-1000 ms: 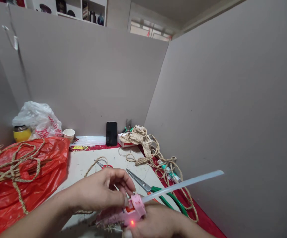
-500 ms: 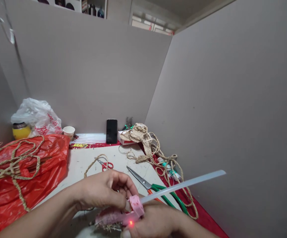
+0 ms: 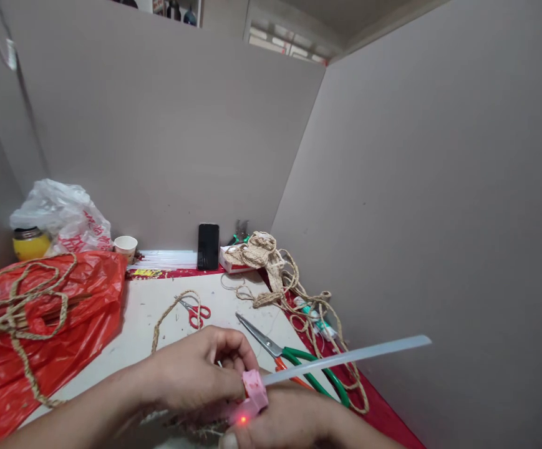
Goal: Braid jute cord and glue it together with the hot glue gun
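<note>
Low at the near side of the surface (image 3: pixel 146 305), the pink hot-glue gun (image 3: pixel 254 390) sat in the right hand (image 3: pixel 284 415), its grip closed around the body, thumb beside a glowing red light (image 3: pixel 243 420). The translucent glue stick (image 3: pixel 350 356) was already loaded, with a long length jutting out, so plenty seemed left to feed. Frayed fibre (image 3: pixel 209 431) showed beneath; any glued join was hidden, so I could not tell how much was finished. The left hand (image 3: pixel 196 371) arched alongside, fingers bent; whether it pinched anything, I could not tell.
</note>
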Demonstrator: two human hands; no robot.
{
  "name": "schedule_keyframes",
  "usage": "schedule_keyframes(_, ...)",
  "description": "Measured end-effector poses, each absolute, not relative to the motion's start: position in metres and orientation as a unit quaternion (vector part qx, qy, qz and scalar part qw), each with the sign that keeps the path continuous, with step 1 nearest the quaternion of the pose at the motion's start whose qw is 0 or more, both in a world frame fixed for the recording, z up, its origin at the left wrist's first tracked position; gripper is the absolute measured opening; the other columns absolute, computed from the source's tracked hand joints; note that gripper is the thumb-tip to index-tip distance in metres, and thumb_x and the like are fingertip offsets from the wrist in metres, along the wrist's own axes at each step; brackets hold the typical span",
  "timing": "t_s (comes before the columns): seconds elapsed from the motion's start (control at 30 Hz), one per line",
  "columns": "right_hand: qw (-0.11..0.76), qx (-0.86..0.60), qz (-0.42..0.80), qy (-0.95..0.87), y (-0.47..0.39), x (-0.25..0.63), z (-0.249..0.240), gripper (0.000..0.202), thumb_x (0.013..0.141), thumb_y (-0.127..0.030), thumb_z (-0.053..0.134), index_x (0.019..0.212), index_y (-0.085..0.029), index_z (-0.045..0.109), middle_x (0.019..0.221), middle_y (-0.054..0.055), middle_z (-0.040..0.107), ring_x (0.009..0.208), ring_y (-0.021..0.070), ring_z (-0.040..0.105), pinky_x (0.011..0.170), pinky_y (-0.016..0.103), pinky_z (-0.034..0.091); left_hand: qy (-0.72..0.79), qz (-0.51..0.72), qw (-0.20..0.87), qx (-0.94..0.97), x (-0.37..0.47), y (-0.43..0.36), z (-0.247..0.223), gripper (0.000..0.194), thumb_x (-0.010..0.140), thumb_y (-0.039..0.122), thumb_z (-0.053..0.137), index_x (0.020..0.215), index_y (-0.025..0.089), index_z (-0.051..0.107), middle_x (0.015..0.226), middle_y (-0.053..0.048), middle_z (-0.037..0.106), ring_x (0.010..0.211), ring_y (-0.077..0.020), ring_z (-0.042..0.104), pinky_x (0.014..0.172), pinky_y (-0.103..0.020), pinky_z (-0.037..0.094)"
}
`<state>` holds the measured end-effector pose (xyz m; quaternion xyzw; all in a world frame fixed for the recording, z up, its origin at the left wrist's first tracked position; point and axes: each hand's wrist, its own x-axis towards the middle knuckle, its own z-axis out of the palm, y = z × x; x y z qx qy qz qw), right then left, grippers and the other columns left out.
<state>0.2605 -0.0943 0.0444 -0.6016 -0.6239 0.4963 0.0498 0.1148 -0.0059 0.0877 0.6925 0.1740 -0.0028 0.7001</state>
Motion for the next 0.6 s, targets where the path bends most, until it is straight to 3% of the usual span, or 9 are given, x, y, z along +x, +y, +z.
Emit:
schedule_keyframes(0.1,0.093,-0.578,0.485,-0.649,-0.094,0.263,0.044,0.027,0.073,-0.044,0.065,0.073,-0.017,0.063,0.053,-0.007,0.045,0.049,0.0078,0.042,0.041,0.016,0.033,0.143,0.001,0.704,0.695,0.111,-0.001,0.095,0.026,0.061,0.012,0.054,0.086,0.014,0.061,0.067,0.004,0.054,0.054,-0.0079,0.041,0.050,-0.020,0.032)
schedule_keyframes(0.2,0.157,-0.500,0.496,-0.693,-0.094,0.262,0.049,0.025,0.078,-0.040,0.062,0.077,-0.016,0.067,0.064,-0.003,0.056,0.066,0.0118,0.053,0.063,0.018,0.045,0.116,0.036,0.696,0.707,0.104,0.002,0.108,0.036,0.061,0.010,0.053,0.095,0.016,0.063,0.082,0.001,0.057,0.070,-0.0108,0.048,0.062,-0.022,0.038)
schedule_keyframes(0.33,0.155,-0.481,0.473,-0.722,-0.095,0.256,0.046,0.021,0.078,-0.035,0.062,0.088,-0.019,0.071,0.090,0.000,0.064,0.091,0.0179,0.055,0.083,0.023,0.044,0.190,0.097,0.579,0.787,0.102,-0.011,0.113,0.036,0.064,0.025,0.069,0.100,0.022,0.067,0.087,0.001,0.055,0.081,-0.0145,0.051,0.071,-0.025,0.041)
schedule_keyframes(0.43,0.112,-0.525,0.457,-0.709,-0.096,0.248,0.036,0.023,0.076,-0.032,0.062,0.092,-0.018,0.071,0.082,-0.001,0.061,0.075,0.0151,0.053,0.068,0.021,0.046,0.188,0.096,0.538,0.816,0.106,-0.026,0.104,0.022,0.065,0.024,0.069,0.087,0.020,0.071,0.073,0.003,0.053,0.068,-0.0120,0.050,0.060,-0.022,0.040)
schedule_keyframes(0.53,0.067,-0.583,0.449,-0.674,-0.096,0.239,0.032,0.015,0.070,-0.026,0.063,0.079,-0.016,0.070,0.063,-0.005,0.049,0.054,0.0089,0.042,0.046,0.018,0.035,0.163,0.064,0.557,0.812,0.109,-0.029,0.097,0.009,0.074,0.020,0.059,0.075,0.016,0.067,0.059,0.004,0.053,0.055,-0.0092,0.047,0.051,-0.019,0.037)
schedule_keyframes(0.6,0.072,-0.591,0.440,-0.672,-0.096,0.234,0.034,0.008,0.068,-0.020,0.063,0.072,-0.016,0.068,0.061,-0.006,0.046,0.053,0.0078,0.040,0.043,0.018,0.031,0.149,0.061,0.551,0.819,0.108,-0.027,0.098,0.011,0.077,0.019,0.055,0.076,0.015,0.065,0.058,0.004,0.055,0.052,-0.0088,0.049,0.050,-0.019,0.037)
